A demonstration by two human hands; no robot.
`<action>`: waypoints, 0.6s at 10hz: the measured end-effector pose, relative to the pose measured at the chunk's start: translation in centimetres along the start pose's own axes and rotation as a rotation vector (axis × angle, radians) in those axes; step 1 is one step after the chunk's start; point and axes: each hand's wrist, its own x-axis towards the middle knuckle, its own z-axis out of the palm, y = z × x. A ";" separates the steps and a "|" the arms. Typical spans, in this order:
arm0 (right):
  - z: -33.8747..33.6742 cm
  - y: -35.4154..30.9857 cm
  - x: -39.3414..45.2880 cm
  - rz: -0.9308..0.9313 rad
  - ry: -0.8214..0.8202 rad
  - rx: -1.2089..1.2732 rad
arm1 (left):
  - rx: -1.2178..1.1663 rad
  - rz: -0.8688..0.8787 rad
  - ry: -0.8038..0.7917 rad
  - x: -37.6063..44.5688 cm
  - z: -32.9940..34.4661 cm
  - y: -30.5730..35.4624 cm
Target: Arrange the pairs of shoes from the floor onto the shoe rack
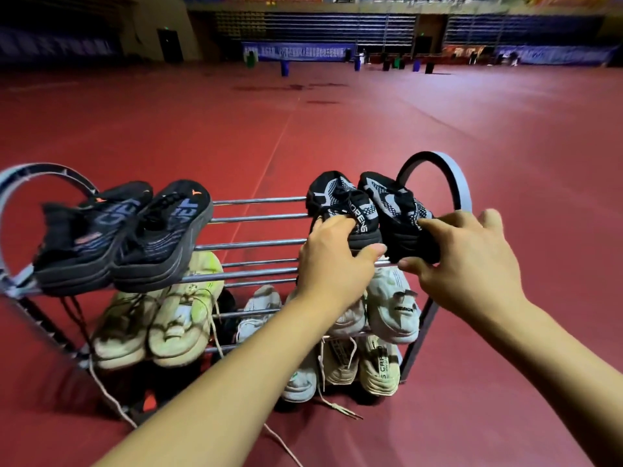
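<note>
Not much readable here tbh. The black knit shoe (340,210) has a heel strap with "ORENG" in white, start of the word is hidden. A cream shoe (381,369) lower down shows "S CRA". Far blue banner (298,51) has white writing, too blurry.

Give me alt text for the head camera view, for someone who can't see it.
Two bare hands, left hand and right hand, each hold one shoe of a black-and-white pair on the top tier of a metal shoe rack. A dark pair sits at the top left, pale sneakers fill lower tiers, on a red sports-hall floor.
</note>
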 end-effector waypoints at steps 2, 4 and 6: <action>0.3 -0.5 -0.4 0.025 0.004 0.072 | 0.067 -0.001 -0.062 0.1 0.2 -0.1; -0.3 -0.7 -1.2 0.007 0.049 0.193 | 0.123 0.026 -0.251 -0.6 -1.6 -0.4; -0.5 -5.6 -7.0 -0.261 0.107 0.593 | -0.050 0.268 -0.080 -9.7 -5.1 -2.5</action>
